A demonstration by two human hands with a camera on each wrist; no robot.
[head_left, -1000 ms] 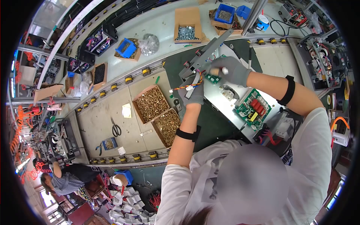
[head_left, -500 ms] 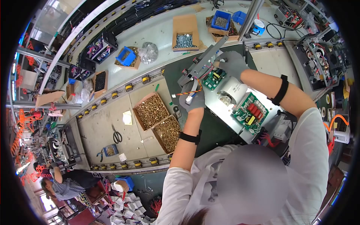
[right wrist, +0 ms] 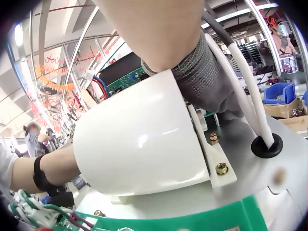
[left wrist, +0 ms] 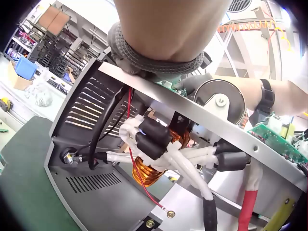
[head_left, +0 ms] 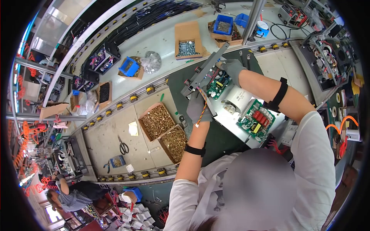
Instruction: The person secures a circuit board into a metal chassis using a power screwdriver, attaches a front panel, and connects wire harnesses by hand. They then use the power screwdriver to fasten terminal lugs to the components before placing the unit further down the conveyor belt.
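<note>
My gloved left hand (head_left: pixel 198 109) grips the near end of a long grey metal panel (head_left: pixel 210 65), its fingertips partly hidden. A twisted orange, black and white cable (head_left: pixel 203 106) hangs over that hand. At the panel's far end, my gloved right hand (head_left: pixel 232 70) reaches beside a green circuit board (head_left: pixel 217 85); its fingertips are hidden, and I cannot tell what they hold. Behind the right hand in the right wrist view lies a white cylinder (right wrist: pixel 139 137) on a bracket. The left wrist view shows a copper coil (left wrist: pixel 148 174) and white cables inside the vented housing (left wrist: pixel 89 156).
A second circuit board (head_left: pixel 257 119) with red parts sits nearer the body. Boxes of brass fasteners (head_left: pixel 157 120) stand left of the green mat (head_left: pixel 179 92), with scissors (head_left: pixel 123 146) beyond. A box of silver hardware (head_left: pixel 188 48) and blue bins (head_left: pixel 223 26) stand at the back.
My right hand has moved from above the board to the panel's far end. The cable over my left hand has swung from pointing left to hanging toward the wrist.
</note>
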